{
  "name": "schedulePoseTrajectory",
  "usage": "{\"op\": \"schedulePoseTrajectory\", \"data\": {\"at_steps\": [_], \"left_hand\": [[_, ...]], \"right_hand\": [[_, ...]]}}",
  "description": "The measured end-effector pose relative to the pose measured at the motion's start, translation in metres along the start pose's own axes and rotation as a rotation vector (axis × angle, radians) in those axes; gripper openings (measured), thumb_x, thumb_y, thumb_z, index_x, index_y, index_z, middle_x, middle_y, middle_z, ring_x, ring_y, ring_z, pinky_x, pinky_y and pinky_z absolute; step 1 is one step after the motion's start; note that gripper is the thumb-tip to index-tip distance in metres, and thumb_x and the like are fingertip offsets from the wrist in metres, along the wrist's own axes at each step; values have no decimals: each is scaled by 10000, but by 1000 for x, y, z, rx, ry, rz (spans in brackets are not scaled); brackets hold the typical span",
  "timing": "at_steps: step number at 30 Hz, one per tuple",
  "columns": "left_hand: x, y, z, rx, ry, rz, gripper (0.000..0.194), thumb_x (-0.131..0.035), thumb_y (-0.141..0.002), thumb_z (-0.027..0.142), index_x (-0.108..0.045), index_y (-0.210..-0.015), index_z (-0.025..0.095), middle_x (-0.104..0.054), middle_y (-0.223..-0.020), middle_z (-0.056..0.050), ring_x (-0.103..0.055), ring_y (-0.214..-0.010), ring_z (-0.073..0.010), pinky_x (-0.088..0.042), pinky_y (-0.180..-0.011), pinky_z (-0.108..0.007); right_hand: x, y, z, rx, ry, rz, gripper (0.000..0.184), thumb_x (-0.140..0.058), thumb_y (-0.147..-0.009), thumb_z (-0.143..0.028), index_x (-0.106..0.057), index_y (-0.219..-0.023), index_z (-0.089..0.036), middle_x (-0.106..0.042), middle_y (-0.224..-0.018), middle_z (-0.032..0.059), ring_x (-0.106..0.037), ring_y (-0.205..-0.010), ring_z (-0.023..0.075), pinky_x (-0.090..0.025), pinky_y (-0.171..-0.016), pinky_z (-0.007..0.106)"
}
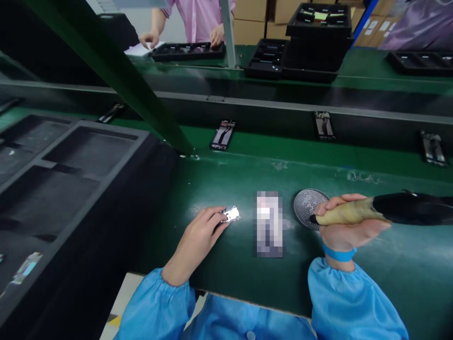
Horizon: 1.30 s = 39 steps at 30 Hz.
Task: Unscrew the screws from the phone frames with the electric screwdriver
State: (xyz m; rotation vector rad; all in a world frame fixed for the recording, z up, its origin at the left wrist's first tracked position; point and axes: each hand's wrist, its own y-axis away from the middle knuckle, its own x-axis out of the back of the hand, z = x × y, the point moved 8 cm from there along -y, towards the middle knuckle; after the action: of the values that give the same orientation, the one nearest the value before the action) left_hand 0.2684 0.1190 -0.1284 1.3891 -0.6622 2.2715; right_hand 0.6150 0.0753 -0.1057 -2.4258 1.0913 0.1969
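The left hand point(200, 236) lies on the green work surface point(226, 264) near its front edge, fingers narrowed, the fingertips point(221, 218) pinching a small shiny metal bracket point(231, 214) that rests on the surface; whether the bracket is lifted at all I cannot tell. The right hand point(345, 222) is closed around a pen-shaped electric screwdriver with a tan grip and black body point(371, 212), held nearly level, its black tip over the round perforated metal dish point(307, 207) just beside the hand; the black body runs off toward the right edge. Between bracket and dish lies a blurred oblong item point(269, 224), its detail not readable. A blue band point(339, 254) circles the right wrist above the blue sleeve point(354, 302).

At the surface's left edge stands a large dark grey foam tray with rectangular pockets point(71, 156); along the far edge, on the black belt point(269, 118), lie several flat black phone frames point(222, 135), well apart from each other. Beyond the belt, stacked black trays point(318, 38) sit on the far table, and another person in a pink coat point(201, 19) rests hands at a low black tray point(187, 51).
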Motion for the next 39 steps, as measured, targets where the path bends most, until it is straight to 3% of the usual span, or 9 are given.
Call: {"op": "schedulePoseTrajectory", "data": {"at_steps": [5, 10, 14, 18, 25, 28, 33, 39], "left_hand": [[4, -29, 17, -103, 80, 49, 148, -582, -1055, 279, -670, -1155, 215, -687, -1272, -78, -664, -1130, -226, -576, -975, -408], [-21, -77, 56, -323, 67, 3, 153, -602, -1043, 246, -669, -1166, 186, -679, -1297, -82, -636, -1188, -237, -563, -1009, -406], [-35, -98, 68, -392, -31, 22, 168, -552, -1051, 170, -663, -1176, 156, -674, -1311, -100, -622, -1214, -254, -566, -974, -409], [-39, -98, 69, -411, -48, 36, 207, -510, -1073, 177, -658, -1215, 160, -675, -1322, -105, -610, -1237, -256, -567, -955, -407], [-44, -86, 67, -391, 198, -4, 221, -571, -1071, 315, -709, -1199, 199, -695, -1333, -56, -640, -1221, -195, -559, -1039, -362], [-48, -84, 65, -398, 160, 3, 238, -534, -1085, 291, -711, -1219, 205, -680, -1378, -62, -619, -1296, -199, -545, -1071, -375], [-55, -86, 62, -386, 102, -9, 241, -544, -1079, 283, -714, -1233, 209, -673, -1386, -74, -613, -1308, -203, -541, -1086, -388], [-55, -82, 67, -289, 55, 8, 319, -591, -1052, 352, -666, -1325, 204, -528, -1549, -127, -489, -1434, -298, -521, -1096, -478]], "right_hand": [[-1, -1, 4, -21, -22, -35, 738, -444, -789, -925, -574, -903, -208, -547, -565, -11, -518, -390, 200, -441, -349, 347], [3, -2, 4, -21, -14, -35, 740, -463, -771, -940, -614, -873, -223, -550, -562, 1, -524, -385, 218, -448, -357, 374], [2, -2, 3, -11, 4, -87, 727, -378, -835, -923, -626, -905, -242, -567, -582, 12, -537, -407, 225, -471, -365, 384], [-2, -1, -2, 21, 47, -96, 702, -385, -854, -896, -631, -923, -243, -563, -571, 19, -530, -411, 235, -465, -357, 384], [-4, -4, -6, 62, 142, -35, 742, -300, -856, -923, -576, -867, -235, -533, -515, -7, -511, -373, 237, -479, -370, 409], [-2, -6, -5, 101, 162, -51, 831, -180, -830, -964, -559, -870, -225, -528, -493, -3, -505, -341, 240, -474, -356, 409], [4, -6, 2, 45, 160, -29, 852, -192, -802, -991, -561, -885, -227, -536, -505, 0, -528, -368, 239, -499, -401, 415], [4, -6, 1, 33, 119, -36, 823, -299, -783, -994, -593, -907, -236, -556, -520, 7, -527, -369, 245, -473, -372, 414]]}}
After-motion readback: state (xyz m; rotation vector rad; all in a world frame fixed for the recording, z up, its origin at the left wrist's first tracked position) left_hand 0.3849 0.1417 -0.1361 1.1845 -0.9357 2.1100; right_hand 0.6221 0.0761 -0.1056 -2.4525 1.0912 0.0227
